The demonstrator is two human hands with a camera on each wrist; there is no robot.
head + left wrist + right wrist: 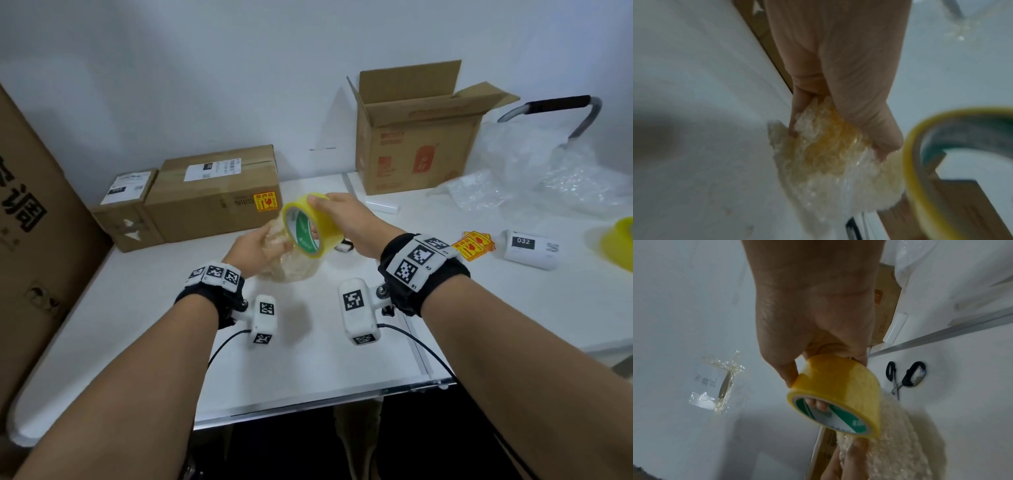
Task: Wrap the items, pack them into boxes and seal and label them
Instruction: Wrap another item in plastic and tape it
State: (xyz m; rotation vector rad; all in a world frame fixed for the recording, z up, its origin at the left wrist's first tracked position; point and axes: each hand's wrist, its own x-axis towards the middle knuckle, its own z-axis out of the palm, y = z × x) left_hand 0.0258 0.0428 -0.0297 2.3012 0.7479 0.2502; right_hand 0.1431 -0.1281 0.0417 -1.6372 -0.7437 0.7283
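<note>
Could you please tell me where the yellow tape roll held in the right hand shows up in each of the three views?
Head: the yellow tape roll sits at centre, gripped by the right hand.
Left wrist: only its blurred rim shows at the right edge.
Right wrist: centre, slightly low.
Shared landmark: the bubble-wrapped bundle just beside the roll, held by the left hand.

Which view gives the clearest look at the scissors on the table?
The right wrist view: the scissors lie unobstructed on the white table, both black handles and the blades visible beside the tape roll. In the head view only a dark sliver peeks out behind the right hand. The left wrist view does not show them.
</note>
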